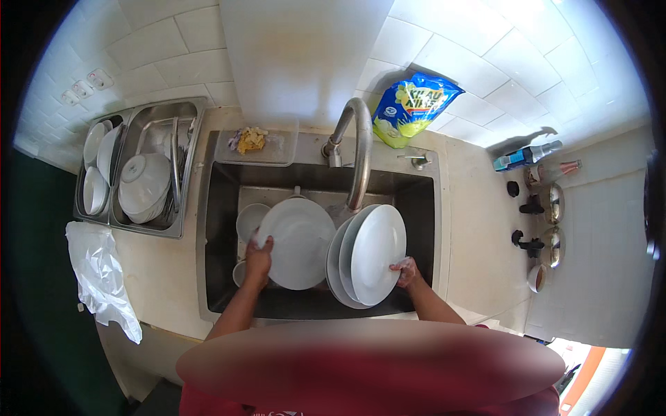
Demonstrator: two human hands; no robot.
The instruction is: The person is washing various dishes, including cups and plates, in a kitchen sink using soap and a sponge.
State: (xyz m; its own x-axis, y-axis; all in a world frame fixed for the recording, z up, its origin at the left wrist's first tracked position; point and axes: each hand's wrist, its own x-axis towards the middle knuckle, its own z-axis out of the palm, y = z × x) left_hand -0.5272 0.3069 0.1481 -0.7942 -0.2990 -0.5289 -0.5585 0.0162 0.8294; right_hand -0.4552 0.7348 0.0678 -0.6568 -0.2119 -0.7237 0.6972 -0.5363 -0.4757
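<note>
Both hands are inside a dark rectangular sink (320, 311). My left hand (258, 258) grips the left rim of a white round plate (297, 244), thumb on its upper face. On the right, several white plates stand tilted in an overlapping group; my right hand (406, 270), with suds on it, holds the right edge of the front one (379, 255). How many of them it grips cannot be told. Left of my left hand lie a white bowl (252, 222) and a partly hidden white cup or bowl (239, 273). A curved metal faucet (361, 156) arches over the sink.
Behind the sink are a clear plastic tray (281, 151) with a yellow scrubber (252, 140), a blue-green detergent pouch (413, 109) and a small metal lever (422, 160). Bowls fill a steel rack (182, 229) at left, above a plastic bag (104, 275). Bottles (528, 156) stand far right.
</note>
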